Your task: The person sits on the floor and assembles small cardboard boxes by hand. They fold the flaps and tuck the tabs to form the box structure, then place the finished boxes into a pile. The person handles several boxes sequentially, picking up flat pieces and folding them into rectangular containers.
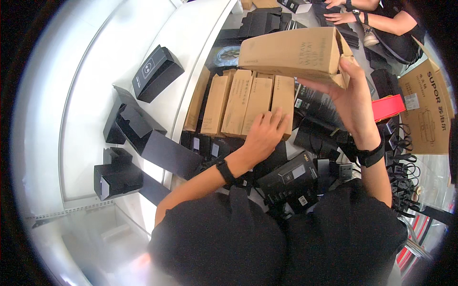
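Note:
Several slim brown cardboard boxes (237,102) stand side by side in a row in front of me. My left hand (265,131) lies over the near ends of the boxes at the right of that row, fingers stretched out and holding nothing. Above the row, a longer brown carton (291,51) is raised and tilted, its right end folded open and creased. My right hand (350,88) grips this carton at that end, with the thumb on the near side and the other fingers underneath. What the carton contains is hidden.
Black boxes (157,74) sit on the white shelf (186,33) at left, some with flaps up. A black printed box (289,177) lies close before me. Dark adapters with cables (398,167) crowd the right, near a large carton (426,109). Another person's hands (339,18) are at far right.

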Tool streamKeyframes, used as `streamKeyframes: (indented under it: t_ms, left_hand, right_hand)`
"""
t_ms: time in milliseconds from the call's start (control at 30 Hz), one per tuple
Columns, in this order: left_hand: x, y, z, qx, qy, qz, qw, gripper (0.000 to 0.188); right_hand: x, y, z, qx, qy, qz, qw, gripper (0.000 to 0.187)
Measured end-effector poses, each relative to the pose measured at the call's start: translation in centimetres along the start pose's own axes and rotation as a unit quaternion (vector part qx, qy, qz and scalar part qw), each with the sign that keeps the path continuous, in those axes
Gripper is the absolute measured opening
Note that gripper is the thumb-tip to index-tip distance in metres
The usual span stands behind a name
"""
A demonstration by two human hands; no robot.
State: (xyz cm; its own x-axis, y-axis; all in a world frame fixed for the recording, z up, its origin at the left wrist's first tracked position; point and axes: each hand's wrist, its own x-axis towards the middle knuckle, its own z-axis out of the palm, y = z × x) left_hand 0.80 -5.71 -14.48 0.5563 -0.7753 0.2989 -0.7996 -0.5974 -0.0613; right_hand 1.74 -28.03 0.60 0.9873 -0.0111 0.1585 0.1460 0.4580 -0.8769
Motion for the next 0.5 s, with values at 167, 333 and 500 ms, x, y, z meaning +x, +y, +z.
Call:
streamKeyframes:
  t_ms: [167,333,500]
  left_hand:
    - [0.9,-1.1,-2.1,-0.027,0.011,-0.055,0.998,0.058]
    - [2.5,-4.3,-6.8,-0.235,0.086,-0.137,0.959,0.051]
    - [3.2,-8.1,-8.3,-0.319,0.152,-0.19,0.916,0.04]
  right_hand:
    - [-0.4,-2.3,-1.0,-0.022,0.027,-0.024,0.999,0.054]
    - [-3.0,-6.1,-3.8,-0.039,0.047,0.015,0.998,0.065]
    - [-7.3,-9.6,-9.0,-0.129,0.061,0.092,0.985,0.066]
